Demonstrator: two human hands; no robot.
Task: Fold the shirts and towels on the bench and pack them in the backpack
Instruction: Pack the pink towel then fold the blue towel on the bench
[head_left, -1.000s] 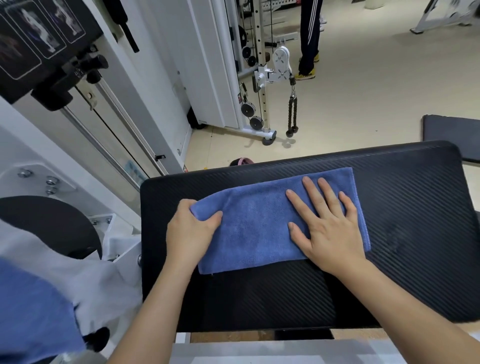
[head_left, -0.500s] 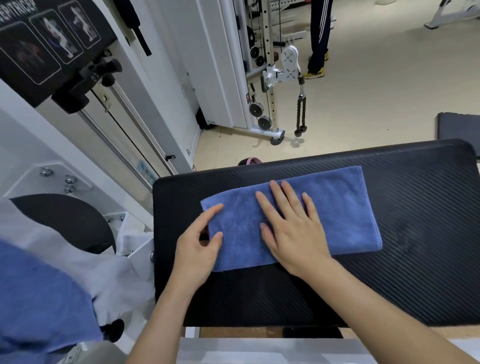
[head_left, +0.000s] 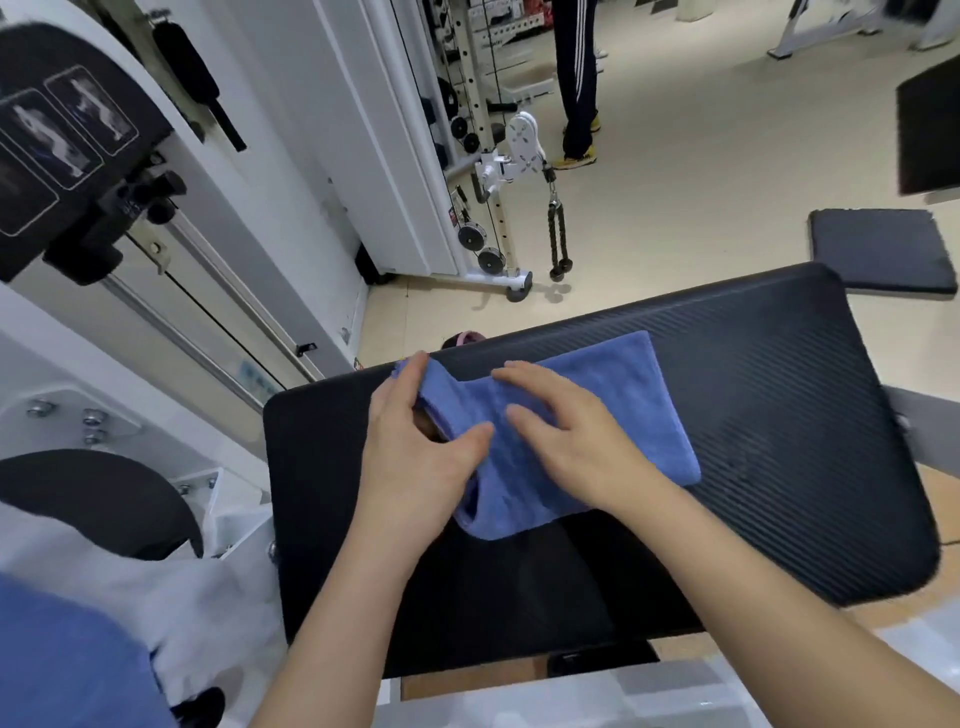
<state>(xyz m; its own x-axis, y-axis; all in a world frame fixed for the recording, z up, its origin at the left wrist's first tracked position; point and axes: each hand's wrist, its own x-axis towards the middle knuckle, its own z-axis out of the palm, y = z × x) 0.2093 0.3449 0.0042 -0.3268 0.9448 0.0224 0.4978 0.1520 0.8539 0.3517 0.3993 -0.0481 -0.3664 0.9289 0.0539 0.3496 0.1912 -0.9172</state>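
Gripping towel (head_left: 618, 410) end, left hand (head_left: 415, 462); right hand (head_left: 576, 441) flat on towel, bench (head_left: 779, 415).

No words or numbers are coming through sharply enough to read. The black placard (head_left: 62, 130) on the white machine at upper left is showing framed exercise figures, with no lettering legible. A small red-and-white sticker (head_left: 455, 215) on the rack upright and a bluish sticker (head_left: 254, 374) on the machine frame are perhaps carrying print, but it is blurring away.
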